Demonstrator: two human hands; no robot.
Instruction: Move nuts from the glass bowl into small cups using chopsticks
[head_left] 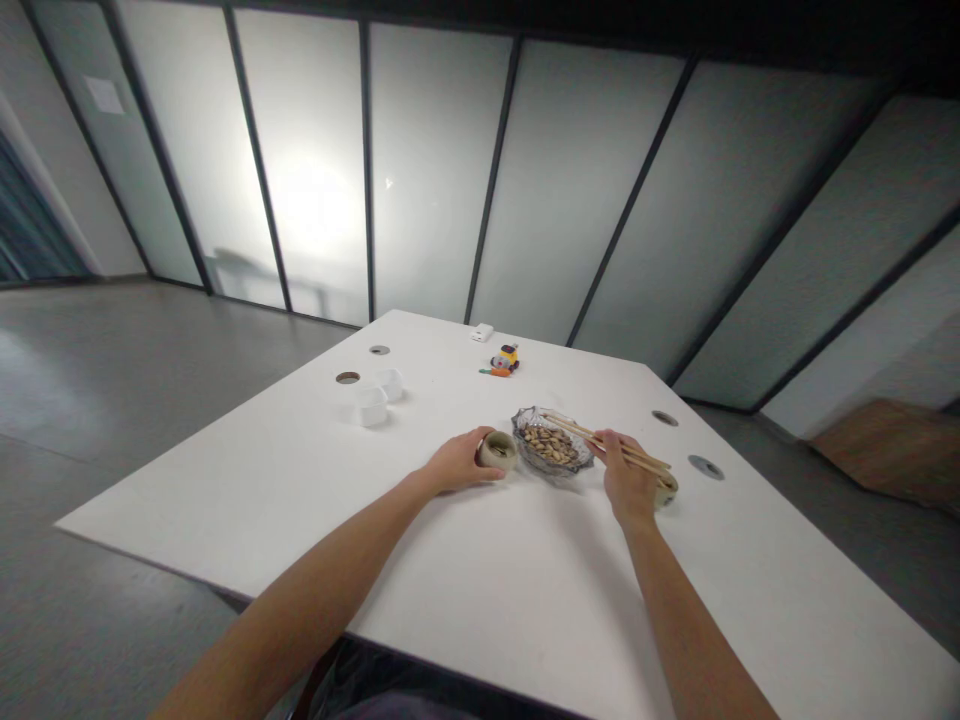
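With the clear, scalloped glass bowl (517, 440) as the middle of a clock face and twelve pointing away from the person, brown, oval seeds (551, 444) lie heaped inside it. At nine o'clock, just beside its rim, the left hand (459, 462) curves thumb and fingers around a small, round, pale-green cup (498, 453) standing on the white, flat-topped table (450, 560); the bits inside that cup are too small to make out. At three o'clock the right hand (628, 482) is closed around a pair of long, pale wooden chopsticks (646, 459), their tips over the bowl; whether they pinch a seed, I cannot tell. A second small, pale-green cup (667, 491) sits near four o'clock, partly hidden by the right hand. Farther off, toward half past nine, stand two clear, boxy plastic containers (370, 408). Near eleven o'clock are a yellow-and-grey toy vehicle (505, 358), a slim orange carrot-shaped piece (498, 373) just on its near side, and beyond them a small, white, box-shaped object (482, 332).
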